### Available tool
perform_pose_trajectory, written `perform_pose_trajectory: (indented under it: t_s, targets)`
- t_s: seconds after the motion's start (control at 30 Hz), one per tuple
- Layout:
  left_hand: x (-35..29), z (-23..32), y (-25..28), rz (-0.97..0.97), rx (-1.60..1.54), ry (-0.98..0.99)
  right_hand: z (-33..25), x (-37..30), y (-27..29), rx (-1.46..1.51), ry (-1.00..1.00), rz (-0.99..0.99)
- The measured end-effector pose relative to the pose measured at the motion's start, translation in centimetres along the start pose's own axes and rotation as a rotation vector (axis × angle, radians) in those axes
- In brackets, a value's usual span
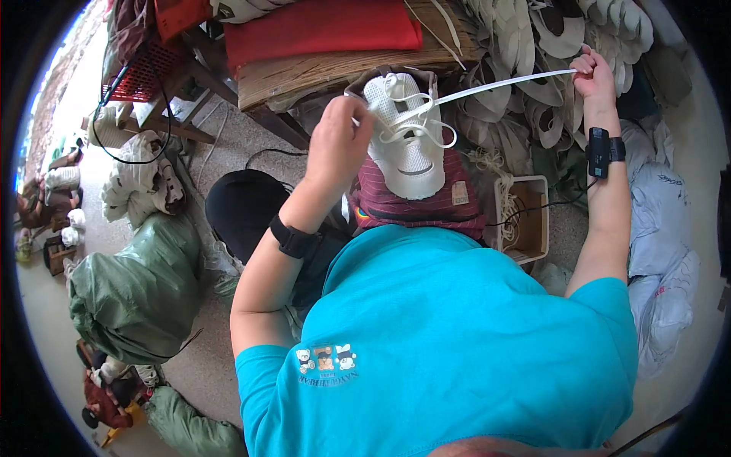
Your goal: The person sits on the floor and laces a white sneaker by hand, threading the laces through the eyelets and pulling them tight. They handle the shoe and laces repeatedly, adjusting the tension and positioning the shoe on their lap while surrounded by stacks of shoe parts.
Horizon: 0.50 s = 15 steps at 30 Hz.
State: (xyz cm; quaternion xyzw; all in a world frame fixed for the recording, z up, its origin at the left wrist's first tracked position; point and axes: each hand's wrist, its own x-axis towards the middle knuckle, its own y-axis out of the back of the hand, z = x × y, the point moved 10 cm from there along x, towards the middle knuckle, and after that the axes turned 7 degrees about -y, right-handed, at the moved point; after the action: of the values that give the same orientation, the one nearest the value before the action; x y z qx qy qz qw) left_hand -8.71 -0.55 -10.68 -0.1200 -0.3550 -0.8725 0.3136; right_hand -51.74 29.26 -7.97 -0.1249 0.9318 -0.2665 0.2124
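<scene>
A white sneaker (415,164) with a mesh upper lies on my lap, its toe toward me. White shoelaces are threaded through it, with loose loops over its tongue. My right hand (594,75), raised far out to the right, pinches the end of a flat white shoelace (510,81) that stretches taut from the shoe. Beside the shoe's left edge is my left hand (340,141), its fingers curled closed. Whatever those fingers hold is hidden behind the hand.
Ahead stands a wooden bench (327,72) with red cloth (320,34) on it. Grey-white shoe uppers (502,46) pile up at the far right. A bin (539,221) with cords sits by my right thigh. Green sacks (141,282) lie left, white sacks (659,221) right.
</scene>
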Motion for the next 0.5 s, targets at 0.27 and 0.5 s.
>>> perform_pose_trajectory:
  t_s: [0.27,0.5]
  targets:
    - [-0.7,-9.5,16.3,0.257,0.518,0.178,-5.5,0.5,2.7,0.015,0.134,0.024]
    - [-2.6,-11.5,25.6,0.302,0.713,0.181,-9.4,0.7,3.5,-0.097,0.222,0.13]
